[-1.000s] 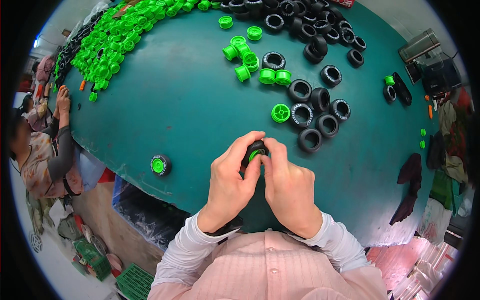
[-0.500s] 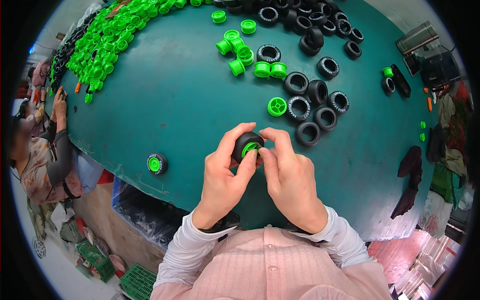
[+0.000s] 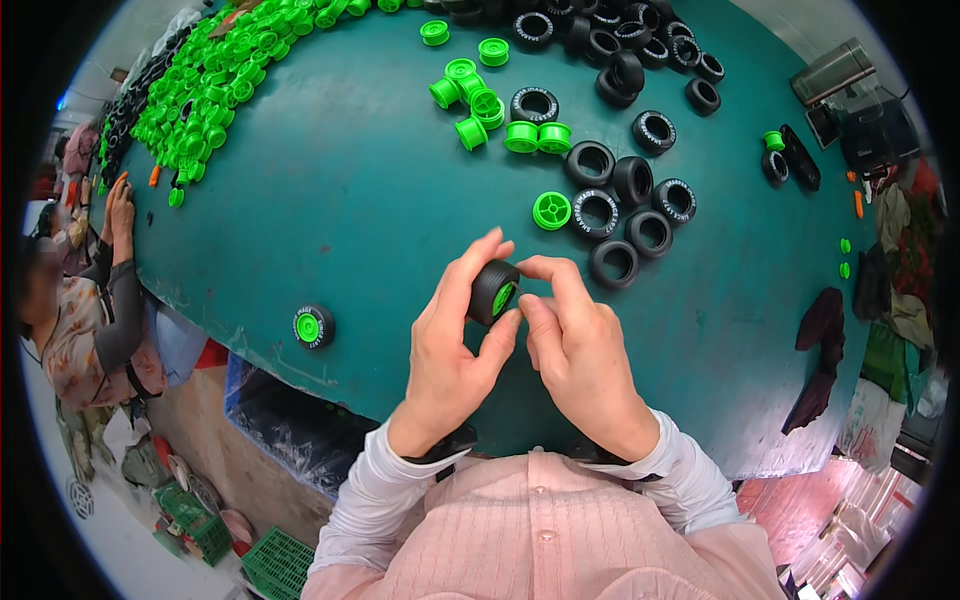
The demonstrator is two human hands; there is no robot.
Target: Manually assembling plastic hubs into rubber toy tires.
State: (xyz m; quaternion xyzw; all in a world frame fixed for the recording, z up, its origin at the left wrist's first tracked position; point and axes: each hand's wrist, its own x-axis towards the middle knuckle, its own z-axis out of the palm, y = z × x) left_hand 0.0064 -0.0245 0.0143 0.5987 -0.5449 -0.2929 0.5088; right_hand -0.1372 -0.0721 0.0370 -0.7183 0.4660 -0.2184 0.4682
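— Where is the wheel (image 3: 494, 292) you hold?

— Above the near edge of the desk (image 3: 340, 210), between your left grip (image 3: 455, 345) and right grip (image 3: 575, 350), in front of your chest.

— What lies beyond it?

— A cluster of tyres (image 3: 630, 205) sits just behind and to your right, with a single hub (image 3: 551, 211) touching its left side. Further back lie a few more hubs (image 3: 480, 100).

— And to your left?

— A finished wheel (image 3: 313, 327) rests alone near the desk edge. A long heap of hubs (image 3: 200, 95) lies along the far left side.

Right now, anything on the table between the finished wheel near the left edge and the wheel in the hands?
Nothing: in the head view only bare green table lies between the finished wheel and the held wheel.
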